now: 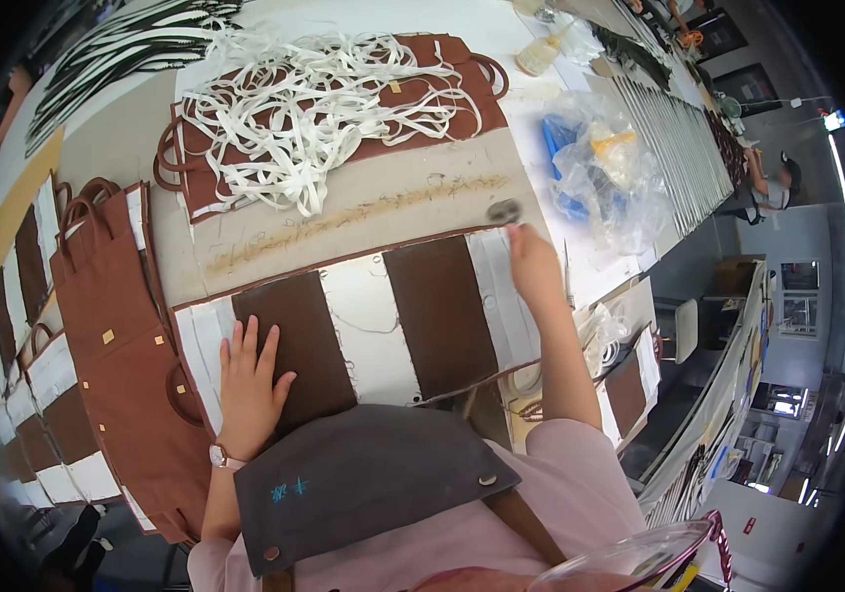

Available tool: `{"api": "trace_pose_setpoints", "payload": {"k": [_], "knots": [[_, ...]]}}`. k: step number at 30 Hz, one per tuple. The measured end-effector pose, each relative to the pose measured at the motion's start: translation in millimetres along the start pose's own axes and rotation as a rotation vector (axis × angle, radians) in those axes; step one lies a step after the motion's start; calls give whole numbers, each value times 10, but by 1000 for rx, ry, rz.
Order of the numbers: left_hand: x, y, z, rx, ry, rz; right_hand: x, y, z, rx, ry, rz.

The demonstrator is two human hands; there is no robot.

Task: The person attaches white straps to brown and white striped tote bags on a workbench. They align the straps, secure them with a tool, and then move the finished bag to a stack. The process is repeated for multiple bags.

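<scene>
A flat brown bag panel (pixel 442 306) with white strips lies in front of me, its long edge facing away. My left hand (pixel 253 390) rests flat on its left part, fingers spread over a white strip and the brown leather. At the far right corner of the panel, my right hand (pixel 534 264) is closed. Just beyond its fingertips is a small, dark, rounded metal-looking thing (pixel 504 211), blurred; whether the hand grips it I cannot tell. Loose threads curl on the middle white strip (pixel 363 316).
A tangle of white tapes (pixel 314 109) covers another brown handled piece beyond a stained board (pixel 363 222). Brown bag pieces (pixel 116 365) are stacked at left. Clear plastic bags (pixel 605 173) lie at right, near a long row of pale strips (pixel 674 148). Another person (pixel 772 185) stands farther off.
</scene>
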State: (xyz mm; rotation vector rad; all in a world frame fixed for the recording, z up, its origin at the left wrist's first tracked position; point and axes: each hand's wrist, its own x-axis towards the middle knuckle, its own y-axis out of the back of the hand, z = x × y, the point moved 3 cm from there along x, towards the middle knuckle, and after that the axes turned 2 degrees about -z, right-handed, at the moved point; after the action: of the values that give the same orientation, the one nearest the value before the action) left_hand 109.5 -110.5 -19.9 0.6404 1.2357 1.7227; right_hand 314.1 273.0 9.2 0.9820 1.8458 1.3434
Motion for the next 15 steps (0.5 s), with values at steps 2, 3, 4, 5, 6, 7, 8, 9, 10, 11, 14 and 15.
{"api": "trace_pose_setpoints", "payload": {"k": [2,3,4,5,6,7,8,9,10,11,14,15], "knots": [[-18,116,-98,-118,-13,34,-19,-147,163,-101,-8,-132],[-90,225,-166,-25,6,88,-10,-51,291,-82,-10,-123],[-221,318,-272,-26,76,162,24,33,370,-61,6,-120],[-321,399,-381,-24,133,213,1,146,505,-16,-91,-74],[-439,477,-512,-25,194,280,-3,224,677,-28,-111,39],[-578,467,-696,-278,282,346,-1,222,827,-23,-127,133],[-702,354,-884,-543,366,418,2,249,991,-81,-163,193],[-865,259,-1027,-809,445,496,-5,282,1161,-140,-241,210],[-806,255,-983,-1057,472,543,-56,281,1406,-216,-322,203],[-817,291,-933,-1060,509,585,-88,277,1491,-262,-352,190],[-864,322,-984,-1268,515,695,-70,76,1847,-284,-220,235],[-889,361,-946,-1422,550,731,-89,21,1855,-276,-138,297]]}}
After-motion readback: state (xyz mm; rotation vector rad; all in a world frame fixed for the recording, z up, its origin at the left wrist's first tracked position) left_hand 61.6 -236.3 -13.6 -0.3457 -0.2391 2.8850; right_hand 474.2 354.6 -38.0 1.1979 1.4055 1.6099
